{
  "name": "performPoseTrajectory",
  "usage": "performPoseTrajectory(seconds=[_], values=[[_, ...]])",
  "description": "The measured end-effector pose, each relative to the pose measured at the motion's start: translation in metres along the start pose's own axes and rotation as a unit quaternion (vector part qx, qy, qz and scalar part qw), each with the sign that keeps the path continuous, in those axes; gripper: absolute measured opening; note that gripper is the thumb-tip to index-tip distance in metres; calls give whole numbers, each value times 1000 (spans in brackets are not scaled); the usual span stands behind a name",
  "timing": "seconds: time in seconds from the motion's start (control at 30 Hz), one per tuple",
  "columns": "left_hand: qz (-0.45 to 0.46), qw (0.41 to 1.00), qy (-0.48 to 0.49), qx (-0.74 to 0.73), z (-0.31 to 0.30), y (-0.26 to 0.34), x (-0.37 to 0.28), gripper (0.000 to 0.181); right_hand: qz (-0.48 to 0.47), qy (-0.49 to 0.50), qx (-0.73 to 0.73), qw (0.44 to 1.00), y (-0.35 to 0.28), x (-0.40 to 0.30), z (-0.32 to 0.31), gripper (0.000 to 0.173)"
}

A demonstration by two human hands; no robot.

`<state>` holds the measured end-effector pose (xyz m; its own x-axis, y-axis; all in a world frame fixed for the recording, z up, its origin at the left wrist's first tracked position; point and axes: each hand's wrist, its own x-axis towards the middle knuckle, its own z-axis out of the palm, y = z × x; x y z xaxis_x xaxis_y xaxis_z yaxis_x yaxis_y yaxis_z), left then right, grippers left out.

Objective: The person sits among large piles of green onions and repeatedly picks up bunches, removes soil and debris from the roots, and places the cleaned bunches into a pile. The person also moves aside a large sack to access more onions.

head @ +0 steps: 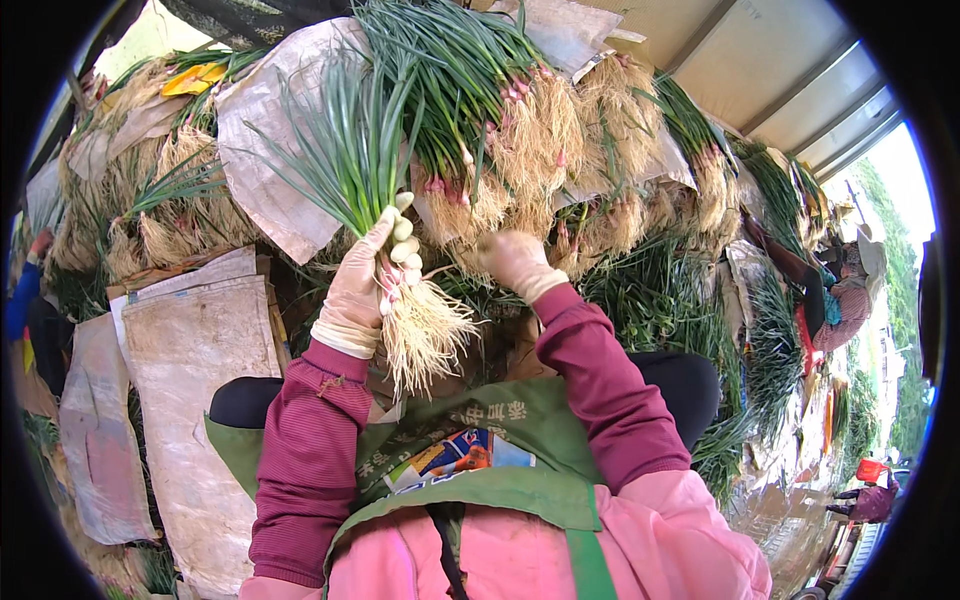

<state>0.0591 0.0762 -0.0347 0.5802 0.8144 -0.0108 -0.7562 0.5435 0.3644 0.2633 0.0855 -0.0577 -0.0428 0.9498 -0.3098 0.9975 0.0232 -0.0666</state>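
My left hand (pixel 355 291), in a thin pale glove, is closed around a bunch of young green garlic (pixel 366 161). The leaves fan upward and away, while the pinkish-white stem bases and long pale roots (pixel 424 337) hang below the fingers. To the right, my gloved right hand (pixel 519 261) is blurred, with its fingers curled. It is in front of the hanging roots of a larger garlic heap (pixel 457 82); whether it grips anything cannot be made out. A green apron (pixel 517 495) covers my lap.
Worn woven plastic sheets (pixel 199 360) stand at the left, and another sheet (pixel 277 127) lies under the heap. More green garlic (pixel 660 307) is piled to the right. People sit at the far left (pixel 45 315) and far right (pixel 840 300); another person (pixel 870 499) is lower right.
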Motion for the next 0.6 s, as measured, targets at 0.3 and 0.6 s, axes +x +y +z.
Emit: performPoseTrajectory(seconds=[0.3,0.6], values=[[-8,990,136,30,-28,-16,16,24,56,252,103,961,-5,93,-25,28],[-107,939,232,230,-29,-29,22,19,-210,150,390,884,-23,-24,22,29]])
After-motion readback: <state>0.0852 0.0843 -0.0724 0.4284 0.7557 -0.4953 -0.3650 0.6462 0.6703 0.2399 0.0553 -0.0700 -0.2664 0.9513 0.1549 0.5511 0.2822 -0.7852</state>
